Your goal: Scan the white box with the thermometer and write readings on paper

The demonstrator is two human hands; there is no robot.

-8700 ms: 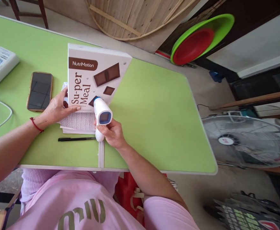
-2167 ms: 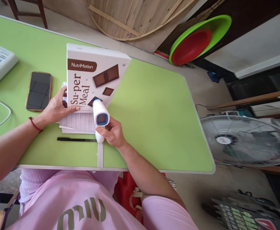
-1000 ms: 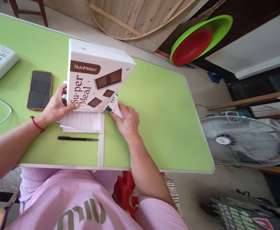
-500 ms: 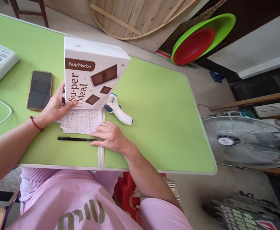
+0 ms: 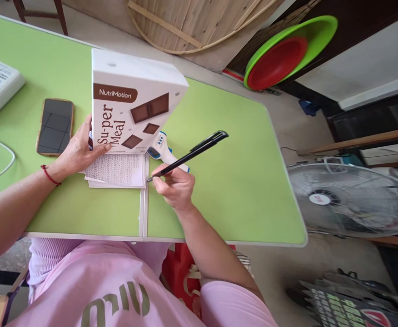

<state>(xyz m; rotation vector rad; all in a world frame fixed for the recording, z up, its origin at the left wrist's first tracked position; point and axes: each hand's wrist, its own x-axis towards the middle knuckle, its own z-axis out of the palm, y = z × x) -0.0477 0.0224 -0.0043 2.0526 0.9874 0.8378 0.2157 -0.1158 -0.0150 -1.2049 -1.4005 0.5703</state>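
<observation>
With my right hand (image 5: 175, 186) I grip a black pen (image 5: 199, 152), its tip pointing down-left near the edge of a stack of printed or written papers (image 5: 117, 172). My left hand (image 5: 81, 145) is closed on the lower left corner of a white box (image 5: 117, 118) marked "NutriMotion Su-per Meal", thumb across its front. The box stands upright and covers the upper part of the papers. Behind my right hand lies a white and blue infrared thermometer (image 5: 161, 147), partly hidden by the box, the pen and my fingers.
Left of the box a phone (image 5: 56, 127) lies on the green table (image 5: 240, 181). A white device (image 5: 1, 86) and a white cable (image 5: 10, 159) are farther left. Beyond the table's right edge stands a fan (image 5: 349, 200); green and red basins (image 5: 277, 63) lean behind.
My right hand has picked the pen up from the table and turned it into a writing hold, moving slightly up and right. My left hand and the box stay nearly in place.
</observation>
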